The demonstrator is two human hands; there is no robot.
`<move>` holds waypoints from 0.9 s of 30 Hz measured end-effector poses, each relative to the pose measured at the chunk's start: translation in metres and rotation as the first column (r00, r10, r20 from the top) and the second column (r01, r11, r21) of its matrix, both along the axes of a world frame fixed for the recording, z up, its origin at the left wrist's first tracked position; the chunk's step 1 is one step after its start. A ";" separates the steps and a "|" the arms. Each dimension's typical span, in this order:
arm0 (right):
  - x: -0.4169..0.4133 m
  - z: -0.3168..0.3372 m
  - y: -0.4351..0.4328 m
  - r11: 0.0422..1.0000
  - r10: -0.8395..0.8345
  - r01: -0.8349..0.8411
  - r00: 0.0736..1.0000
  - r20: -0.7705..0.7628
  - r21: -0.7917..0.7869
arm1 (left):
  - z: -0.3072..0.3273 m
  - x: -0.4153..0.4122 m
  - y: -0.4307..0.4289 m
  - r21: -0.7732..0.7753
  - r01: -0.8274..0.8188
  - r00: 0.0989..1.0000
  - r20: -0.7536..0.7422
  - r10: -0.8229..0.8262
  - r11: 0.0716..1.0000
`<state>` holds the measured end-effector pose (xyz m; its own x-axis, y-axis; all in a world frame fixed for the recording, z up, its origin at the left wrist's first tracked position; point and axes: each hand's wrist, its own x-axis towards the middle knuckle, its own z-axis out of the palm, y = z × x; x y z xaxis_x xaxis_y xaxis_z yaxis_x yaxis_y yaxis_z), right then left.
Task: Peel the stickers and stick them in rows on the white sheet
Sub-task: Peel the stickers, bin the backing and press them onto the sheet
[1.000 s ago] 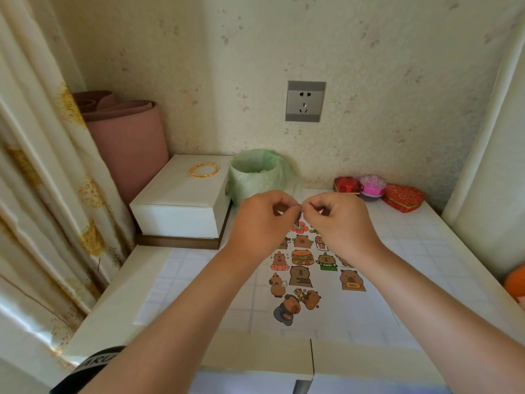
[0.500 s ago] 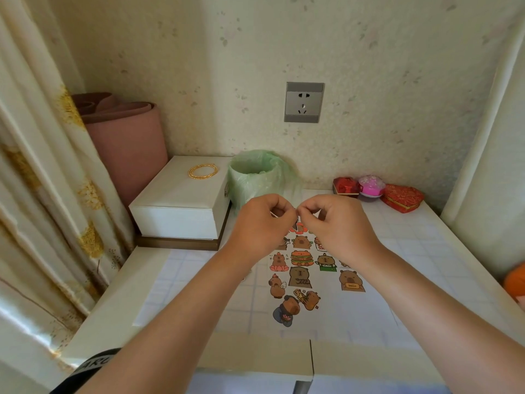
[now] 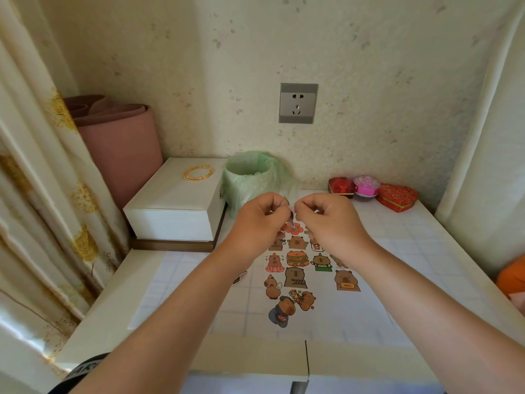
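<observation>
Pinching small sticker [image 3: 290, 216] between curled fingertips of left hand [image 3: 257, 223] and right hand [image 3: 333, 223], raised above gridded white sheet [image 3: 184, 294] bearing rows of capybara stickers [image 3: 295, 277]; green-lined bin [image 3: 250, 177] behind.

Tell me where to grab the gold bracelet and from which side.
Pinch its near rim from above, with one fingertip inside the ring. The bracelet lies flat on the box with its middle open, so a top pinch probably works best.

Bare white gridded sheet [image 3: 412, 265] open at 3 and 8 o'clock of the cartoon stickers [image 3: 295, 277], white rectangular box [image 3: 176, 206] blocking 10, green bag-lined bin [image 3: 250, 177] at 12, red heart-shaped tin [image 3: 396, 197] at 2.
</observation>
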<state>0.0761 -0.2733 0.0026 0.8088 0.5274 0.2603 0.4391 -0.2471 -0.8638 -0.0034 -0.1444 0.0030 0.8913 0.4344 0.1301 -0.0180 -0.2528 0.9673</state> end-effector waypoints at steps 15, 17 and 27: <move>-0.003 -0.001 0.007 0.997 -0.028 0.027 1.000 0.009 0.076 | -0.003 -0.006 0.007 -0.246 0.005 0.999 -0.047 -0.017 0.969; -0.003 -0.005 0.012 0.998 -0.044 0.041 0.998 0.049 0.052 | -0.002 -0.009 0.011 -0.299 -0.003 0.998 -0.054 -0.014 0.954; -0.017 -0.011 0.041 0.998 -0.013 0.013 1.000 -0.003 0.066 | -0.003 -0.028 0.039 -0.091 -0.129 0.986 -0.116 0.118 0.988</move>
<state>0.0587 -0.2320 -0.0088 0.8161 0.4986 0.2921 0.4339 -0.1949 -0.8796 -0.0309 -0.1054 0.0003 0.8366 0.5477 -0.0139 0.1151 -0.1509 0.9818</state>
